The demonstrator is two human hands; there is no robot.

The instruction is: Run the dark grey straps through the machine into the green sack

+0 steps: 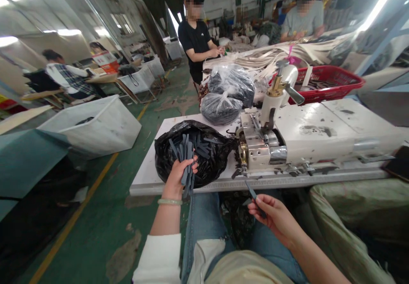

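My left hand (184,171) is closed around a bundle of dark grey strips (186,148), held over the near side of a black plastic bag (162,169). More loose strips (203,147) of the same kind lie inside that bag. Near the table's front edge, above my lap, my right hand (266,209) pinches a single dark grey strip (252,191), its thin tip pointing up and left. Just beyond it on the table stands a metal-fronted machine (260,141), with small dark scraps around its base.
Clear plastic bags (222,107) of dark pieces sit behind the black bag. A red basket (338,89) and pale straps (265,58) lie farther back. A green sack (338,199) stands at my right, a white bin (108,122) to the left. Two people work across the table.
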